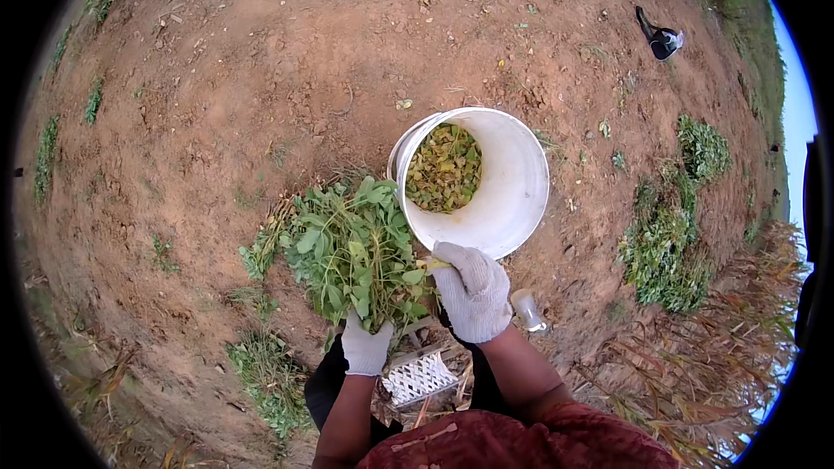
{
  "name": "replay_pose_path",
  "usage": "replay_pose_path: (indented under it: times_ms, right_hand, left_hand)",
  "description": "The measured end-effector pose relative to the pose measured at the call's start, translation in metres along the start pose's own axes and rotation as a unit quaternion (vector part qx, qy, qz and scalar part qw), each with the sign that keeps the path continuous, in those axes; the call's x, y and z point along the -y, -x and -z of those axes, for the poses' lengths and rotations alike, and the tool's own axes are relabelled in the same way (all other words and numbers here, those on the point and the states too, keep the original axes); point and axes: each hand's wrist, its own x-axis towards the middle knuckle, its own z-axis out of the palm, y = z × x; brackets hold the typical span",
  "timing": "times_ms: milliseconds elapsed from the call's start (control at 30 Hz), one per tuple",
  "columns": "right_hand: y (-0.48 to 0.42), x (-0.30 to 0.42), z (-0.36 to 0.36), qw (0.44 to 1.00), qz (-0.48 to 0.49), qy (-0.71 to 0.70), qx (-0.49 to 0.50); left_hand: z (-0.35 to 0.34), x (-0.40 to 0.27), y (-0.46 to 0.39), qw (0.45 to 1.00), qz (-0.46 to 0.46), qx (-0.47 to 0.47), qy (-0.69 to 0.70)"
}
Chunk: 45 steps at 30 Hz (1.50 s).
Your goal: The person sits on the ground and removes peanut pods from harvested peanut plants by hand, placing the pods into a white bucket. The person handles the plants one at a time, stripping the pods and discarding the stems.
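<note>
My left hand (366,346), in a white knit glove, grips the stems of a bunch of green leafy plants (352,244) low in the middle of the view. The bunch fans out away from me, left of a white plastic bucket (515,189). My right hand (474,293), gloved the same way, is at the bucket's near rim. Between its thumb and fingers a yellow leaf (436,263) shows, at the right edge of the bunch. Inside the bucket, which leans towards me, lies a heap of yellow and green leaves (444,169).
A clear plastic container (528,310) lies right of my right hand. Between my legs is a white woven-strap seat (420,378). Cut plants lie in piles at left (270,371) and right (664,247). A black object (664,42) rests on the bare soil (293,65) far right.
</note>
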Motion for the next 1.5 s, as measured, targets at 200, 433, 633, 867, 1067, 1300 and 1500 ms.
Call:
replay_pose_path:
  times_ms: [200, 433, 633, 867, 1067, 1300, 1500]
  right_hand:
    - [-0.026, -0.052, 0.059, 0.972, -0.221, 0.084, -0.014]
    - [-0.026, 0.063, 0.156, 0.969, -0.216, -0.102, 0.061]
    - [-0.002, 0.187, 0.214, 0.934, -0.172, -0.281, 0.140]
    - [0.037, 0.261, 0.211, 0.748, -0.255, -0.592, 0.154]
    - [0.065, 0.299, 0.215, 0.860, -0.253, -0.432, 0.100]
    - [0.099, 0.293, 0.215, 0.939, -0.182, -0.248, 0.151]
    - [0.094, 0.301, 0.218, 0.983, -0.117, 0.098, 0.099]
  left_hand:
    - [0.113, -0.067, 0.046, 0.977, 0.012, 0.035, 0.208]
    - [0.225, -0.162, 0.128, 0.943, -0.024, 0.130, 0.307]
    - [0.284, -0.213, 0.207, 0.962, -0.116, 0.128, 0.210]
    - [0.329, -0.219, 0.252, 0.956, -0.185, 0.146, 0.175]
    - [0.335, -0.223, 0.268, 0.926, -0.245, 0.203, 0.202]
    - [0.365, -0.205, 0.266, 0.922, -0.323, 0.187, 0.104]
    - [0.385, -0.196, 0.281, 0.919, -0.352, 0.171, -0.043]
